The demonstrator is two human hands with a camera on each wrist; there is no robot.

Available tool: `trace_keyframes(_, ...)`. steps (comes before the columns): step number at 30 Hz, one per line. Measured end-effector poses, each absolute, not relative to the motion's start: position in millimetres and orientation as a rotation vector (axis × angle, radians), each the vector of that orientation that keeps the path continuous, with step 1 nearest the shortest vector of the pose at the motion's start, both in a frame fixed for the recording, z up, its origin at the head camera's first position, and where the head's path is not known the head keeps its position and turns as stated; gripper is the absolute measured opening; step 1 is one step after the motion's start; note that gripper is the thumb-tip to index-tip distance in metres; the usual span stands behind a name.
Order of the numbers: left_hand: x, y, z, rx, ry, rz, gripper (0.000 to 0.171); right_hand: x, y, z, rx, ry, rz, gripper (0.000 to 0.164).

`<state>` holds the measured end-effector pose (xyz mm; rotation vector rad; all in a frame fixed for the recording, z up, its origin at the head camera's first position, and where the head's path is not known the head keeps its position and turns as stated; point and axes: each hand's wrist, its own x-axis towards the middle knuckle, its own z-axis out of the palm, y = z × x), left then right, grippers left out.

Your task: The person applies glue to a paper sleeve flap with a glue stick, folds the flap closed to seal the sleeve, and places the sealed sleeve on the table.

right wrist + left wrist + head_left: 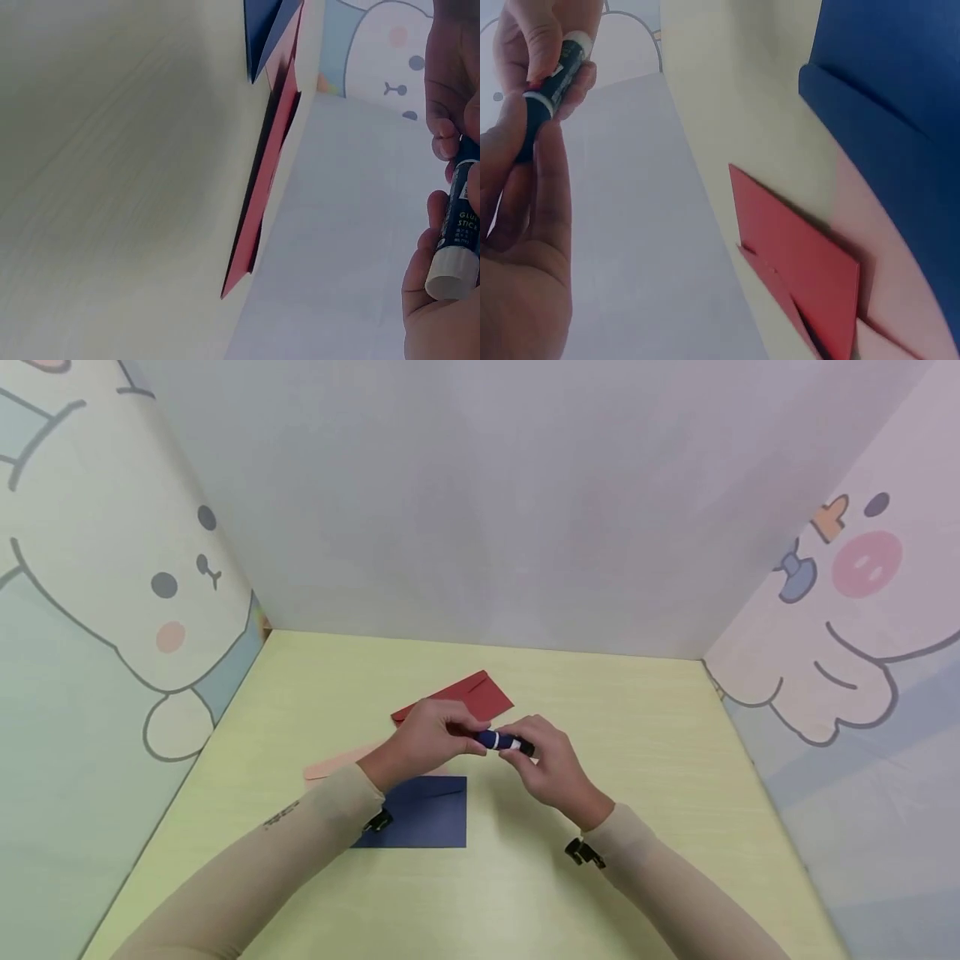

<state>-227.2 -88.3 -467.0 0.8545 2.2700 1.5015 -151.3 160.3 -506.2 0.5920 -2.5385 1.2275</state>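
Both hands hold a dark blue glue stick (507,742) in the air over the table. Thumb and fingers of my left hand (431,737) pinch its dark cap end, beside a white band. My right hand (551,764) grips the body of the tube. In the right wrist view the glue stick (459,225) shows its lettering and white base. A red envelope (487,697) lies behind the hands. Below the left forearm is a blue envelope (431,814), which overlaps a pink envelope (330,767) partly hidden by that arm.
The pale yellow table (675,793) is bounded by a plain grey wall (487,527) at the back. Side walls with cartoon animals stand left (97,568) and right (862,652). Small black devices (585,852) are worn at both wrists.
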Motion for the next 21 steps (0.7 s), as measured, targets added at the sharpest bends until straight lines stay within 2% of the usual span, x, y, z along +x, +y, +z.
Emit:
trace_keyframes(8, -225, -81, -475, 0.865, 2.304, 1.488, 0.027, -150, 157, -509, 0.525, -2.586, 1.226, 0.021)
trace_keyframes(21, -225, -85, -476, 0.942, 2.335, 1.168, 0.036, -148, 178, -507, 0.631, -2.742, 1.193, 0.026)
